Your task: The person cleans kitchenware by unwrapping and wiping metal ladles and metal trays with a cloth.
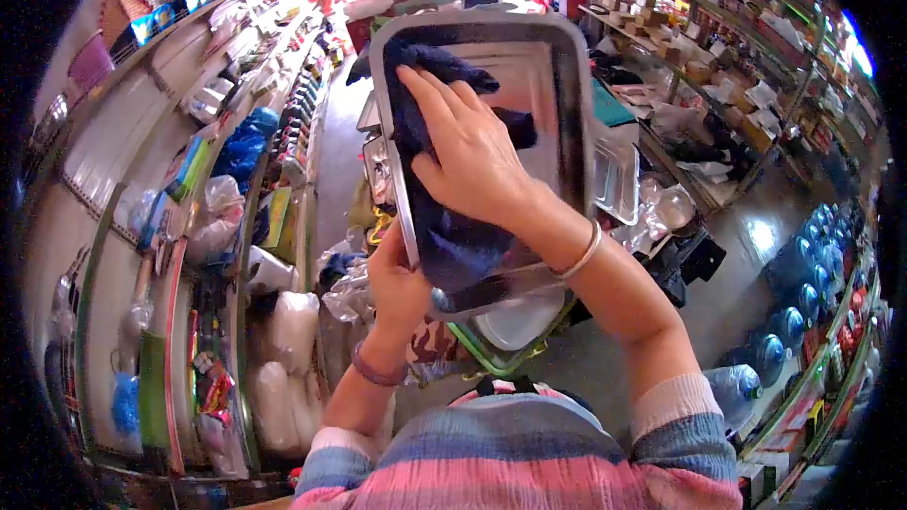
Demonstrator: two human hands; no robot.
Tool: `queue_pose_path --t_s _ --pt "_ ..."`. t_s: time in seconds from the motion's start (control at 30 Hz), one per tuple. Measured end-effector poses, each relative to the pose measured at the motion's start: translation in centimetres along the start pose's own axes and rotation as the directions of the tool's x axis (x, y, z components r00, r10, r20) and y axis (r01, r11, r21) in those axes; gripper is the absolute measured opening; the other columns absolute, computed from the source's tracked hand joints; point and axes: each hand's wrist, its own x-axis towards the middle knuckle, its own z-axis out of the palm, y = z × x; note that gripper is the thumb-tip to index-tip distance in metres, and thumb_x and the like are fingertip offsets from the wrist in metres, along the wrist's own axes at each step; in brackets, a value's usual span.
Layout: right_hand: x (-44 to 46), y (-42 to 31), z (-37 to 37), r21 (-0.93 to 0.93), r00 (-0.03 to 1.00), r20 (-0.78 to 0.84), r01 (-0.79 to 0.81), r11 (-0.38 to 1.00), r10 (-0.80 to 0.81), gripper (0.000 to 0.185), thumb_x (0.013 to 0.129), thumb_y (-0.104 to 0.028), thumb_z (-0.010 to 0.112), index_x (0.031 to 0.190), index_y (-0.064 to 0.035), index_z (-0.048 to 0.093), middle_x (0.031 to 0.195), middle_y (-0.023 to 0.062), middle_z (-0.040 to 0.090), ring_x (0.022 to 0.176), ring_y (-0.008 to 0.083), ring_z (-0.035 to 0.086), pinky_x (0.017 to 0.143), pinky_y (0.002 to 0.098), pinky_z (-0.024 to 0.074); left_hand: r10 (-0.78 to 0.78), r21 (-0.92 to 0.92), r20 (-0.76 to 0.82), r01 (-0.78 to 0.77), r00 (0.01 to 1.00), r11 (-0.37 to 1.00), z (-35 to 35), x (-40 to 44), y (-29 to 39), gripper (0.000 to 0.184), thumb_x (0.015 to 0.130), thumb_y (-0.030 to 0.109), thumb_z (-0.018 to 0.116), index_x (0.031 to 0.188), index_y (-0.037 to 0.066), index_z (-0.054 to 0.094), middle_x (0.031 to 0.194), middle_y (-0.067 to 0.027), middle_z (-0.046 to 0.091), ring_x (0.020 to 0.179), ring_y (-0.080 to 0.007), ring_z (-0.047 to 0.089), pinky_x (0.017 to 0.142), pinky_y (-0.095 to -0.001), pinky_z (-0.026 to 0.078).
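Right hand open, fingers extended and lightly spread, laid over a dark blue cloth inside the metal tray. Left hand closed round the rim at the near left corner. Tray in front of the torso, between the shelf rows. Judgement on handling: press with the whole palm and fingers, cloth bunched under them so bare fingertips meet no edge; long, even strokes, easing off near the walls; firm left grip against tipping, since the push lands away from that corner. Tray's open side faces up towards the wearer; long axis runs away from the body, far end leaning slightly left
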Motion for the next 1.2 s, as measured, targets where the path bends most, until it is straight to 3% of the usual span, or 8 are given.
queue_pose_path --t_s 0.27,0.53,0.63,0.87,1.03,1.1,1.17,1.2 --pt "0.8 4.0 0.4 -0.55 0.934 0.156 0.352 0.757 -0.32 0.031 0.076 -0.019 0.05 0.106 -0.0131 0.052 0.089 -0.0011 0.056 0.08 0.0156 0.052 0.063 0.0275 0.0422 -0.124 0.1 -0.015 0.125 0.992 0.987 -1.9 -1.1 -0.8 0.045 0.072 -0.001 0.056 0.116 -0.002 0.053 0.082 0.0047 0.057 0.067 -0.0013 0.047 0.058 -0.0159 0.039" --pt "-2.0 5.2 -1.4 -0.614 0.912 0.369 0.383 0.69 -0.177 0.042 0.071 -0.012 0.054 0.112 -0.0037 0.05 0.097 0.0059 0.057 0.081 0.0207 0.056 0.062 0.0292 0.0475 -0.146 0.17 -0.05 0.152 0.988 0.974 -1.4 -1.8 0.4 0.04 0.072 -0.002 0.056 0.112 -0.002 0.056 0.085 0.0035 0.06 0.072 -0.0018 0.05 0.063 -0.0166 0.041" --pt "-3.0 7.2 -2.5 -0.733 0.911 0.4 0.25 0.633 0.103 0.046 0.067 -0.01 0.058 0.111 0.001 0.048 0.09 0.0082 0.056 0.081 0.0216 0.056 0.06 0.0302 0.0484 -0.06 0.137 -0.08 0.071 0.995 0.988 -3.4 -1.4 -0.4 0.046 0.067 -0.007 0.053 0.113 -0.002 0.055 0.088 0.002 0.06 0.076 -0.0036 0.052 0.069 -0.018 0.043" --pt "-4.0 6.7 -3.6 -0.575 0.807 0.537 0.136 0.807 0.247 0.046 0.063 -0.008 0.059 0.105 0.0036 0.045 0.093 0.0125 0.056 0.08 0.0275 0.059 0.064 0.0356 0.0502 -0.014 0.269 -0.102 0.041 0.995 0.962 -2.9 -1.3 -0.4 0.05 0.065 -0.01 0.049 0.113 -0.001 0.057 0.087 0.0006 0.06 0.073 -0.003 0.051 0.064 -0.0165 0.041" --pt "-8.6 2.9 -3.0 -0.291 0.687 0.696 0.006 0.957 0.208 0.061 0.065 -0.006 0.056 0.121 0.0056 0.037 0.107 0.0196 0.055 0.095 0.0316 0.056 0.074 0.0407 0.0482 0.15 0.276 -0.164 -0.1 0.975 0.956 -3.2 -0.1 -0.1 0.049 0.066 -0.009 0.049 0.115 -0.002 0.055 0.089 -0.0005 0.06 0.072 -0.0036 0.052 0.064 -0.017 0.042" --pt "-9.7 1.7 -2.8 -0.239 0.512 0.826 -0.062 0.969 0.236 0.063 0.063 -0.009 0.059 0.121 0.0062 0.038 0.104 0.0196 0.057 0.093 0.0318 0.058 0.075 0.0408 0.0475 0.196 0.274 -0.21 -0.135 0.958 0.952 -3.4 0.6 0.4 0.049 0.067 -0.009 0.048 0.115 -0.003 0.054 0.092 -0.0022 0.061 0.074 -0.0048 0.054 0.066 -0.0181 0.043" --pt "-10.2 1.9 -2.4 -0.167 0.598 0.774 -0.126 0.978 0.209 0.06 0.063 -0.011 0.059 0.119 0.0041 0.042 0.094 0.021 0.06 0.086 0.0335 0.059 0.073 0.0412 0.0476 0.179 0.219 -0.185 -0.137 0.966 0.966 -2.9 1.1 0.8 0.049 0.067 -0.01 0.048 0.116 -0.003 0.053 0.096 -0.0045 0.061 0.079 -0.0071 0.056 0.069 -0.0199 0.044" --pt "-9.9 2.4 -2.6 -0.171 0.505 0.83 -0.176 0.97 0.238 0.058 0.063 -0.012 0.059 0.117 0.0029 0.044 0.089 0.0222 0.06 0.084 0.0343 0.059 0.072 0.0418 0.0475 0.164 0.226 -0.181 -0.122 0.97 0.966 -2.7 1.2 0.5 0.05 0.067 -0.01 0.048 0.116 -0.003 0.053 0.097 -0.0046 0.061 0.08 -0.0072 0.056 0.07 -0.0198 0.044"
